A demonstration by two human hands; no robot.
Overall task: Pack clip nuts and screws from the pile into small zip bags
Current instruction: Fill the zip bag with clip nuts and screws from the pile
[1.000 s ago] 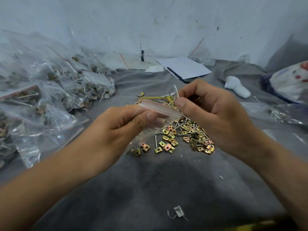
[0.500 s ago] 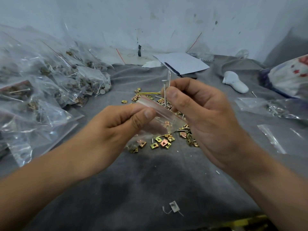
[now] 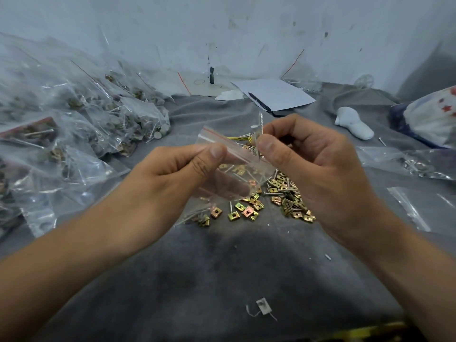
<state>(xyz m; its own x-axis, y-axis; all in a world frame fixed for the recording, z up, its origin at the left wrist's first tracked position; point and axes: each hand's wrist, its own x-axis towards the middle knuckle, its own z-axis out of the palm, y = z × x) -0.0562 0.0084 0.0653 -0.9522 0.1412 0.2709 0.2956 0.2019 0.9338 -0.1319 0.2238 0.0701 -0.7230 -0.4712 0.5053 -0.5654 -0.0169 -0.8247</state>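
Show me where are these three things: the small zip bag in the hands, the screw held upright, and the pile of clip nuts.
small zip bag (image 3: pixel 230 177): head view, clear middle panel.
screw (image 3: pixel 260 122): head view, shaft above the right fingers.
pile of clip nuts (image 3: pixel 287 191): head view, centre of heap.

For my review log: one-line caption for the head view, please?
Left hand holds a small zip bag while right hand feeds in screws above the clip-nut pile.

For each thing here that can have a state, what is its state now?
Small zip bag: held up, mouth open.
Screws: pinched upright at the bag's mouth.
Left hand: grip shut on the bag.
Right hand: grip shut on the screws.
Pile: loose on the cloth.
Filled bags: heaped at left.
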